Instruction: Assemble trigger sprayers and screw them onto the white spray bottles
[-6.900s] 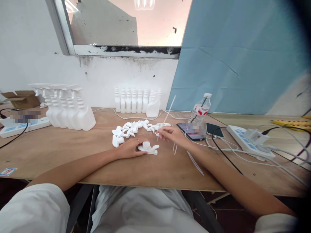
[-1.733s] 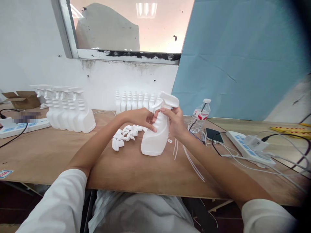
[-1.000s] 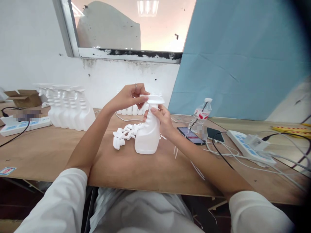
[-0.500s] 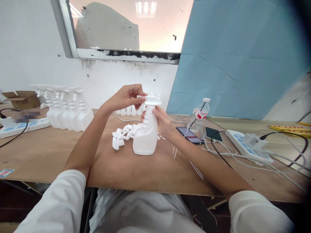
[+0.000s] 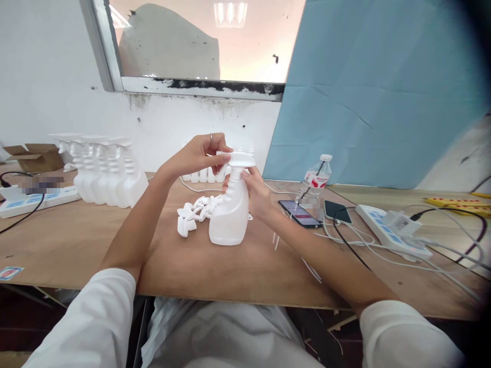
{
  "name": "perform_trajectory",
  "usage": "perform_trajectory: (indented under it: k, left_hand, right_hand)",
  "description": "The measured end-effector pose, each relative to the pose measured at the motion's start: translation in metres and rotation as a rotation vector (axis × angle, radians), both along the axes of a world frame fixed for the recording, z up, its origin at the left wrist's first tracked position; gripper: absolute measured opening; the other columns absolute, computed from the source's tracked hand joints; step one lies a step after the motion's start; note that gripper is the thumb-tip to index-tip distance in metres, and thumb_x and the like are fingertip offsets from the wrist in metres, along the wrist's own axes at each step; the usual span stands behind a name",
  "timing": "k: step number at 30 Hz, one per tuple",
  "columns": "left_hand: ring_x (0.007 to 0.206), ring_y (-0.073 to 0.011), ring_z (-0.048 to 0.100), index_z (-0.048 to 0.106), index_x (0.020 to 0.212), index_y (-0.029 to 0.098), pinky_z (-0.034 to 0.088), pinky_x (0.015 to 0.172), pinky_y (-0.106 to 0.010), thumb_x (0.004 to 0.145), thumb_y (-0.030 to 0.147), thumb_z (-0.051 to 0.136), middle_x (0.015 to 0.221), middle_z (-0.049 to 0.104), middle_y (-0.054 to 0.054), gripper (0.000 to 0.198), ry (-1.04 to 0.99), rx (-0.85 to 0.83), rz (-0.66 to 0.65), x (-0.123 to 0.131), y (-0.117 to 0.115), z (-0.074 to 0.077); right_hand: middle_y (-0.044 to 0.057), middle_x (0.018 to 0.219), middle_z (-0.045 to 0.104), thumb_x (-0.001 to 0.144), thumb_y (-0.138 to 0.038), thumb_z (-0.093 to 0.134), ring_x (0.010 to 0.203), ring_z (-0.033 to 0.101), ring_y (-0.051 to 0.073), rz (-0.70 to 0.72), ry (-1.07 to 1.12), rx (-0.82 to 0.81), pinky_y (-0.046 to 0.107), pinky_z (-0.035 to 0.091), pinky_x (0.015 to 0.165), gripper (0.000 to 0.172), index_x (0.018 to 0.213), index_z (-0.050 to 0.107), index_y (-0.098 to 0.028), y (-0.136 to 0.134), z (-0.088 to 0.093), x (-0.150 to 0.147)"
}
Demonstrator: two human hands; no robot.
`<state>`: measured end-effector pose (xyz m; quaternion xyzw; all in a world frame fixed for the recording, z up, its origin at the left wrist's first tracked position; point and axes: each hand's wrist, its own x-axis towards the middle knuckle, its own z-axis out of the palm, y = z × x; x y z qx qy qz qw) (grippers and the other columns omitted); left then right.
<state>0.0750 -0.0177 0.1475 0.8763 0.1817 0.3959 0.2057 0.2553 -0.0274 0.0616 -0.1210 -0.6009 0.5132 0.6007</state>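
A white spray bottle stands nearly upright on the brown table in front of me, its white trigger spray head on the neck. My left hand, with a ring on one finger, pinches the end of the spray head between thumb and fingers. Around the neck, just under the head, my right hand is closed, its far fingers partly hidden behind the bottle. Several loose white spray heads lie in a heap just left of the bottle.
Assembled spray bottles stand in a row at the left, beside a power strip and a cardboard box. More white bottles stand behind my hands. Phones, a water bottle and a cabled power strip occupy the right side.
Hardly anything differs. The bottle's base has shifted very slightly left, and my right hand has turned a little around the neck; my left hand keeps its pinch.
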Motion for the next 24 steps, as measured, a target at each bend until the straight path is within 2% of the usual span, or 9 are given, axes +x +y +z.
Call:
perform_trajectory:
  k: [2,7,12,20,24]
  left_hand:
    - [0.059,-0.0091,0.061,0.049,0.078,0.016,0.052,0.060,-0.024,0.086,0.041,0.065,0.070,0.057,0.001,0.030,-0.006,-0.011,-0.008,0.000,0.000,0.000]
    - [0.060,-0.0093,0.061,0.049,0.078,0.017,0.052,0.059,-0.024,0.085,0.041,0.066,0.073,0.059,-0.001,0.030,-0.015,-0.031,-0.021,0.001,0.000,0.000]
    - [0.059,-0.0089,0.060,0.049,0.078,0.017,0.051,0.059,-0.024,0.085,0.042,0.066,0.070,0.059,0.000,0.031,-0.020,-0.025,-0.020,0.001,-0.001,0.000]
    - [0.060,-0.0083,0.061,0.049,0.078,0.016,0.051,0.059,-0.022,0.084,0.041,0.067,0.073,0.059,0.000,0.031,-0.022,-0.039,-0.015,0.000,0.001,0.000]
    - [0.063,-0.0089,0.063,0.051,0.081,0.014,0.054,0.062,-0.024,0.083,0.042,0.068,0.084,0.063,-0.004,0.033,0.000,-0.076,-0.052,-0.002,0.003,0.001]
  right_hand:
    - [-0.002,0.075,0.064,0.078,-0.046,0.068,0.063,0.064,0.016,0.035,-0.006,-0.012,0.030,0.055,0.054,0.035,0.099,0.049,-0.025,0.001,-0.001,0.001]
    - [-0.002,0.074,0.065,0.075,-0.040,0.074,0.062,0.063,0.014,-0.026,-0.033,-0.015,0.028,0.054,0.055,0.034,0.096,0.052,-0.023,0.002,-0.001,0.001]
    - [0.002,0.076,0.065,0.079,-0.049,0.067,0.061,0.063,0.016,0.059,-0.034,-0.012,0.031,0.055,0.054,0.034,0.093,0.055,-0.020,0.002,-0.001,0.003]
    - [-0.001,0.066,0.064,0.069,-0.043,0.079,0.055,0.061,0.014,-0.140,-0.056,-0.020,0.027,0.052,0.050,0.038,0.082,0.051,-0.020,-0.003,0.006,-0.003]
    - [-0.001,0.063,0.063,0.066,-0.040,0.080,0.051,0.059,0.014,-0.141,-0.165,-0.027,0.028,0.051,0.049,0.036,0.080,0.055,-0.018,-0.004,0.011,0.000]
